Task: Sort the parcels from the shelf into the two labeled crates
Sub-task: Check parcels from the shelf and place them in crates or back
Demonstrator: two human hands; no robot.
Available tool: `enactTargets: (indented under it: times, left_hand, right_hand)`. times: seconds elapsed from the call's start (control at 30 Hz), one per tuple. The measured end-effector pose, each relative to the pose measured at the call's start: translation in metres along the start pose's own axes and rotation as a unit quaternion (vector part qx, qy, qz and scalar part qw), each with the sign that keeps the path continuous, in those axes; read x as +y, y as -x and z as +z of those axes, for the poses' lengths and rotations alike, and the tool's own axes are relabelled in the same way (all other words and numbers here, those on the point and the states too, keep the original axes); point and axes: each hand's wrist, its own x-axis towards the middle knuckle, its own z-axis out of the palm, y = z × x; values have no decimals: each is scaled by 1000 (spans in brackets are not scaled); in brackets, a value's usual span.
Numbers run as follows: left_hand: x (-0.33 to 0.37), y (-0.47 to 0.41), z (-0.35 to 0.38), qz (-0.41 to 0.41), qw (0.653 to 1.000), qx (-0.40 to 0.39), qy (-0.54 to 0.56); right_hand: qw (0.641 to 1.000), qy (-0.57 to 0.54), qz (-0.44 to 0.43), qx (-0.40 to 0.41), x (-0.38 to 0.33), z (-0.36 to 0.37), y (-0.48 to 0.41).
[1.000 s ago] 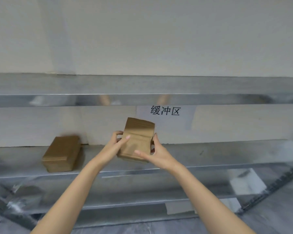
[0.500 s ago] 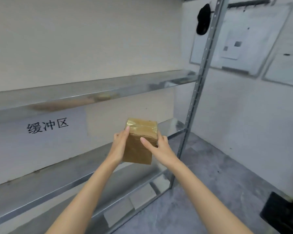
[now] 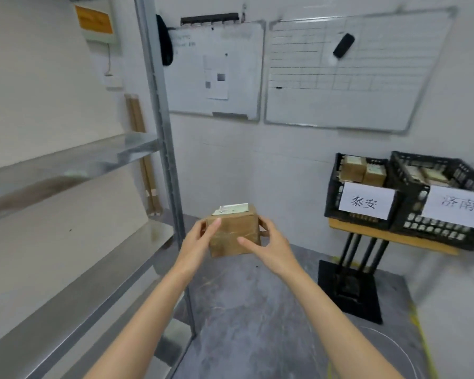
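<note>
As seen from the head cam, the parcel (image 3: 231,233) hangs in the air just right of the shelf post (image 3: 162,160). It is off the shelf (image 3: 66,165) and well short of the crates. Left hand (image 3: 199,239) clasps its left side w/ a finger laid across the front. Right hand (image 3: 270,246) wraps the right side, thumb across the front, so it's squeezed between the two hands w/ nothing underneath. White label (image 3: 231,209) faces up, text too small to read. Far right of the post, on a small stand (image 3: 381,237), sit two black crates: the 泰安 crate (image 3: 333,192) nearer the post, the 济南 crate (image 3: 435,228) beyond it. Both hold parcels already. Whiteboards (image 3: 340,99) hang on the wall right of the post.

Handling, my guess: small taped cardboard box, stiff, prob. light given the easy two-hand hold. Tape looks glossy, so maybe a bit slick — gripping opposite side faces, or a palm under the base, seems safest. Doesn't look fragile, but contents unknown. Next step, I'd say: read label, pick crate.
</note>
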Motion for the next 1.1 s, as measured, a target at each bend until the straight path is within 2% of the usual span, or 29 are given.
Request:
enactTargets:
  times: [0.2,0.33,0.53,0.8,1.1]
  left_hand:
    - [-2,-106,85,25,995,-94,-2]
    - [0,-173,136,67,983,-168,-21]
    - [-1,-237,205,118,968,-212,-72]
    - [-17,-292,291,164,957,-225,-77]
    - [-17,-353,400,176,953,-245,-40]
  right_hand:
    - [994,41,34,91,40,-80,-68]
    - [987,54,26,147,56,-123,-113]
    - [973,78,33,213,80,-172,-156]
    - [963,103,61,241,122,-228,-194]
    - [972,110,60,199,172,-324,-256]
